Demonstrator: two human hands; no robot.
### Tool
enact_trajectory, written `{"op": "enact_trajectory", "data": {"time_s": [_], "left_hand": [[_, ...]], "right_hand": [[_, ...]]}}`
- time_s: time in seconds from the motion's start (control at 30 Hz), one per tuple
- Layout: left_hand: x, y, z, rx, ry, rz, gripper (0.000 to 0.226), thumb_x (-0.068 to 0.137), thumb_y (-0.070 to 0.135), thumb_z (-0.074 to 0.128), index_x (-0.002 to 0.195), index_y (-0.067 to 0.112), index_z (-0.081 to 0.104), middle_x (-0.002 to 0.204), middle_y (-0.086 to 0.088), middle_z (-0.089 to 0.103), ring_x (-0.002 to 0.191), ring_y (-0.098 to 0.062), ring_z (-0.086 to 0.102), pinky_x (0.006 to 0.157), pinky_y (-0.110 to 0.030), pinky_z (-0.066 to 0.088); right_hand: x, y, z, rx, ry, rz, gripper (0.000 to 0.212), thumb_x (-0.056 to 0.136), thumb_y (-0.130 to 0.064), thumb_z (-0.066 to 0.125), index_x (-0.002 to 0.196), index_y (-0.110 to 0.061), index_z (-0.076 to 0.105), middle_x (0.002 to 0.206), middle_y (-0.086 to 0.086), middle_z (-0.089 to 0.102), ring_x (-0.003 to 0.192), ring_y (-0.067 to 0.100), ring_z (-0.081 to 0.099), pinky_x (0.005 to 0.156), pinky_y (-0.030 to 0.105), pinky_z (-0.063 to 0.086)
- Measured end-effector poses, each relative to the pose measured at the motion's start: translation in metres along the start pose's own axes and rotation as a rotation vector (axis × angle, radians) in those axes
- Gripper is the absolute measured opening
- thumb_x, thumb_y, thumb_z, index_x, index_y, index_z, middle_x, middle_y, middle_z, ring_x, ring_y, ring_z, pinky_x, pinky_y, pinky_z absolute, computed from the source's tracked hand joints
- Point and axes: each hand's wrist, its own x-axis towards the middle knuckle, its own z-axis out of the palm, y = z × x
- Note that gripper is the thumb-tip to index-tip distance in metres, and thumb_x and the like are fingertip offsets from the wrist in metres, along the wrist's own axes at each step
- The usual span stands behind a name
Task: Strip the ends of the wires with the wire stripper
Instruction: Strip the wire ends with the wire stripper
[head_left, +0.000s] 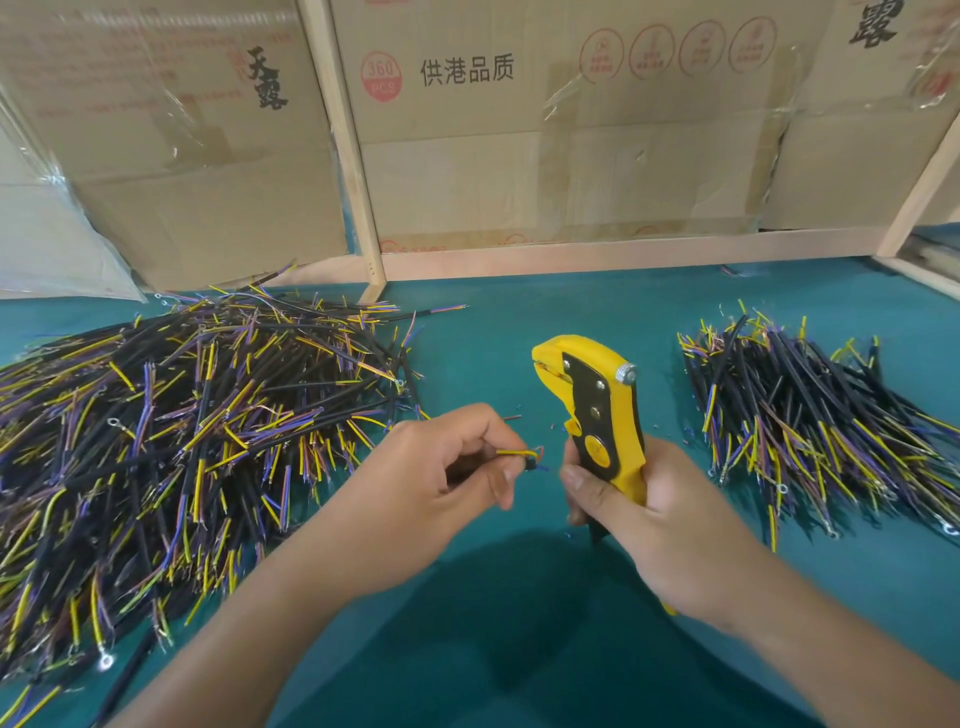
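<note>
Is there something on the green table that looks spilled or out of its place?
Only small things: tiny insulation scraps lie scattered on the green table near the wire stripper, and one stray wire lies apart by the wooden frame.

Middle cardboard box (467, 156), beyond the fingers, read "供港品质" in black beside a red circle "360 PCS". Left cardboard box (182, 156) bore black brush characters "天露". Red round stamps on the middle box were illegible.

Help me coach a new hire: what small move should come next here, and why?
Probably bring the wire in the left hand up into the stripper's head. The right hand grips the tool upright, and the wire's coloured ends sit beside its handle, not in the jaws.
</note>
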Motion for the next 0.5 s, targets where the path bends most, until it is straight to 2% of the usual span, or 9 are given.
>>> {"op": "enact_trajectory", "data": {"time_s": [0.07, 0.17, 0.23, 0.33, 0.43, 0.5], "left_hand": [[0.0009, -0.0005, 0.0016, -0.02, 0.028, -0.019, 0.01, 0.101, 0.035, 0.053, 0.097, 0.032, 0.061, 0.075, 0.009, 0.069, 0.057, -0.026, 0.042, 0.05, -0.03, 0.034], [0.002, -0.002, 0.0041, -0.007, 0.041, -0.042, 0.014, 0.102, 0.038, 0.05, 0.112, 0.033, 0.059, 0.075, 0.01, 0.071, 0.046, -0.009, 0.034, 0.045, -0.015, 0.029], [0.0025, -0.002, 0.0042, 0.006, 0.022, -0.05, 0.019, 0.1, 0.038, 0.051, 0.118, 0.033, 0.056, 0.078, 0.011, 0.073, 0.045, -0.007, 0.034, 0.045, -0.012, 0.029], [0.0031, -0.0019, 0.0022, -0.041, 0.014, -0.05, 0.02, 0.098, 0.037, 0.054, 0.117, 0.033, 0.055, 0.083, 0.012, 0.074, 0.049, -0.005, 0.036, 0.048, -0.011, 0.03], [0.0038, -0.0017, 0.0012, -0.08, 0.001, -0.049, 0.025, 0.093, 0.043, 0.058, 0.116, 0.035, 0.054, 0.088, 0.012, 0.076, 0.062, -0.016, 0.051, 0.058, -0.023, 0.043], [0.0042, -0.0033, 0.0015, -0.077, -0.003, -0.05, 0.028, 0.09, 0.042, 0.062, 0.116, 0.034, 0.055, 0.089, 0.012, 0.076, 0.078, -0.024, 0.062, 0.077, -0.035, 0.049]], "right_hand": [[0.0006, 0.0007, -0.0003, -0.011, 0.021, 0.006, 0.015, 0.087, -0.043, 0.054, 0.086, -0.029, 0.059, 0.073, 0.005, 0.065, 0.068, 0.024, 0.056, 0.069, 0.037, 0.047], [0.0006, 0.0, 0.0, -0.049, 0.035, -0.002, 0.015, 0.086, -0.043, 0.053, 0.087, -0.03, 0.059, 0.074, 0.006, 0.065, 0.067, 0.023, 0.056, 0.068, 0.035, 0.047], [0.0004, -0.0005, 0.0001, -0.069, 0.035, -0.01, 0.016, 0.086, -0.044, 0.053, 0.086, -0.029, 0.058, 0.073, 0.008, 0.064, 0.066, 0.024, 0.054, 0.066, 0.034, 0.046], [0.0003, -0.0004, -0.0001, -0.071, 0.024, -0.005, 0.017, 0.086, -0.045, 0.052, 0.086, -0.029, 0.058, 0.073, 0.011, 0.063, 0.068, 0.027, 0.055, 0.069, 0.04, 0.047], [0.0006, -0.0002, -0.0007, -0.032, 0.013, 0.01, 0.017, 0.086, -0.044, 0.052, 0.087, -0.029, 0.059, 0.074, 0.011, 0.062, 0.072, 0.031, 0.059, 0.074, 0.046, 0.049], [0.0009, -0.0001, -0.0011, -0.004, 0.003, 0.018, 0.016, 0.086, -0.043, 0.053, 0.086, -0.028, 0.059, 0.074, 0.011, 0.063, 0.073, 0.031, 0.061, 0.075, 0.047, 0.05]]}}
